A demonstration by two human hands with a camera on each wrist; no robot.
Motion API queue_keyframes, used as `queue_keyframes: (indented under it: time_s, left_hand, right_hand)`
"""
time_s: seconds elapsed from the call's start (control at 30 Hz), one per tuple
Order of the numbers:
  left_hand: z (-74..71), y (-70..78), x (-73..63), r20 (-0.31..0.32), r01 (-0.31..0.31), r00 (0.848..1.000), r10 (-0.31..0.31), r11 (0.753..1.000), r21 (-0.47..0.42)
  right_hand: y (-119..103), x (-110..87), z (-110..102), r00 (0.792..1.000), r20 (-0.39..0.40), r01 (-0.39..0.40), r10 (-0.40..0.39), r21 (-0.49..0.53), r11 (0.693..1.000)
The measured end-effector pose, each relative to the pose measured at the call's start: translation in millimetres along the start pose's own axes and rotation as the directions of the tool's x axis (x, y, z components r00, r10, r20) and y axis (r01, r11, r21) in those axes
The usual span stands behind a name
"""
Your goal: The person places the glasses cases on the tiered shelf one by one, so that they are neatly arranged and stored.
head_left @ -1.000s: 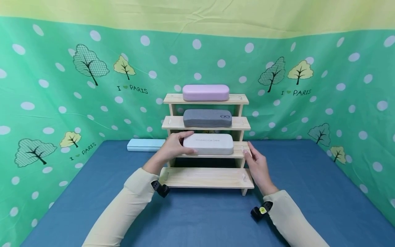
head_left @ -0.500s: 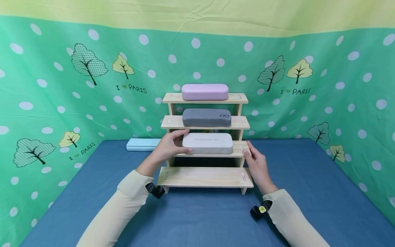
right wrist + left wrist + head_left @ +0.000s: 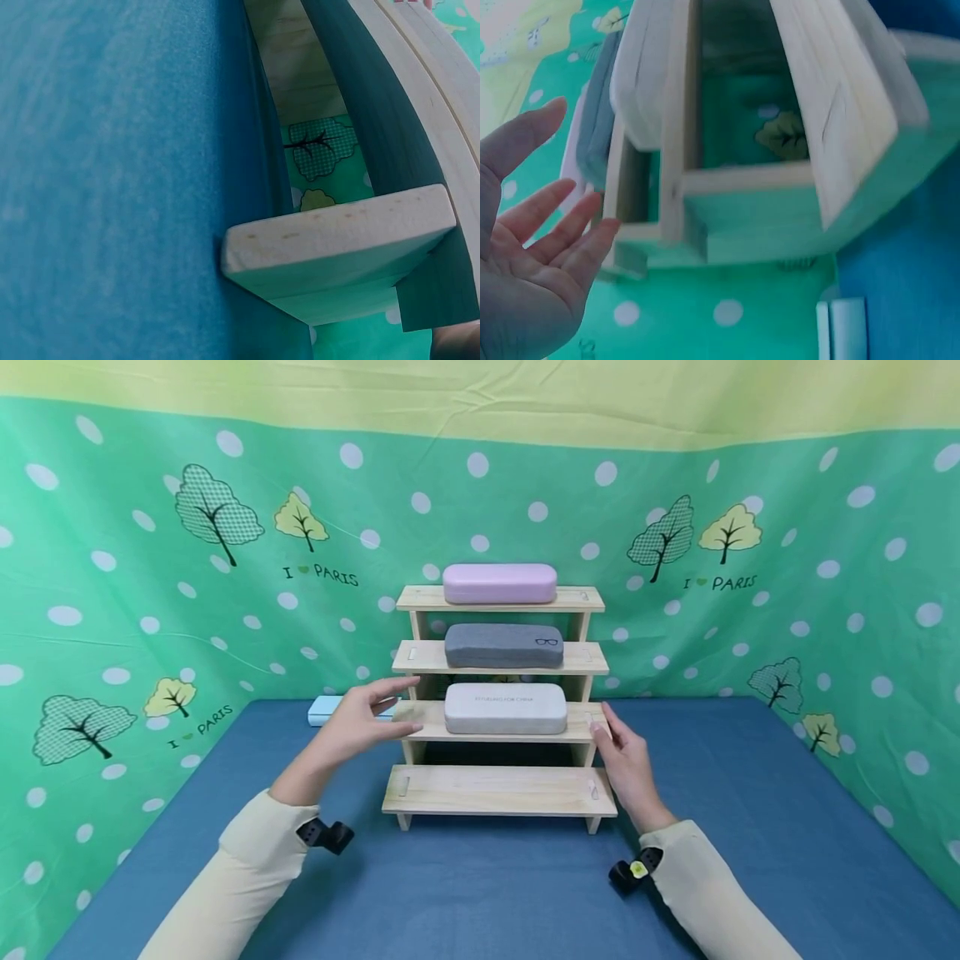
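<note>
A white glasses case (image 3: 506, 710) with printed lettering sits on the third step down of a wooden step rack (image 3: 498, 789). To its left, my left hand (image 3: 348, 727) is spread, thumb and fingers apart, with a gap between fingertips and case. The left wrist view shows that hand (image 3: 540, 247) holding nothing beside the rack's end. My right hand (image 3: 626, 760) holds the right end of that same step between thumb and fingers. A grey glasses case (image 3: 504, 646) lies on the second step, and a lilac glasses case (image 3: 499, 583) on the top one.
Behind the left hand, a light blue case (image 3: 324, 710) lies on the blue cloth-covered table (image 3: 480, 893), partly hidden. A green dotted curtain (image 3: 480, 510) hangs close behind the rack. The rack's lowest step stands nearest the person.
My left hand has let go of the white glasses case and drawn back to the left. The case stays on its step. My right hand keeps its place on the rack.
</note>
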State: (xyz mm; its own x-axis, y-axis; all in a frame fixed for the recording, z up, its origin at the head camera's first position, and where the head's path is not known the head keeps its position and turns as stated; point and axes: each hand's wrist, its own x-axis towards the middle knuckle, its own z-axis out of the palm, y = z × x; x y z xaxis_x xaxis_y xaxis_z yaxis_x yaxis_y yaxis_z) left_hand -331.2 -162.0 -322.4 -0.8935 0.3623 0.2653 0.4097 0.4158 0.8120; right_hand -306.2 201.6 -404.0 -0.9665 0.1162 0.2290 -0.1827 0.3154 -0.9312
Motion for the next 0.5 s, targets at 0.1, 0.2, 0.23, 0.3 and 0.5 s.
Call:
queue_keyframes:
  time_s: [0.1, 0.2, 0.23, 0.3, 0.5]
  left_hand:
    - [-13.2, -2.7, -5.4, -0.023, -0.016, 1.0, 0.016, 1.0, 0.01]
    - [-26.6, -7.1, -10.0, -0.039, -0.014, 0.999, 0.015, 1.0, 0.024]
    - [-31.0, -9.0, -11.2, -0.04, -0.013, 0.999, 0.014, 1.0, 0.026]
    - [-39.1, -13.8, -13.3, -0.042, -0.01, 0.999, 0.011, 0.999, 0.031]
    - [-59.3, -34.6, -16.4, -0.073, -0.007, 0.997, 0.011, 0.998, 0.054]
  right_hand:
    - [-1, -0.3, 0, 1.0, 0.003, 0.001, -0.001, 0.005, 1.0]
    - [-1, -0.5, -1, 1.0, 0.0, 0.001, -0.001, 0.008, 1.0]
    - [-1, -0.5, -1, 1.0, -0.002, 0.002, -0.002, 0.01, 1.0]
    - [0, -0.3, -1, 1.0, -0.004, 0.004, -0.004, 0.011, 1.0]
    - [2, 0.6, 1, 1.0, -0.015, 0.01, -0.01, -0.009, 1.0]
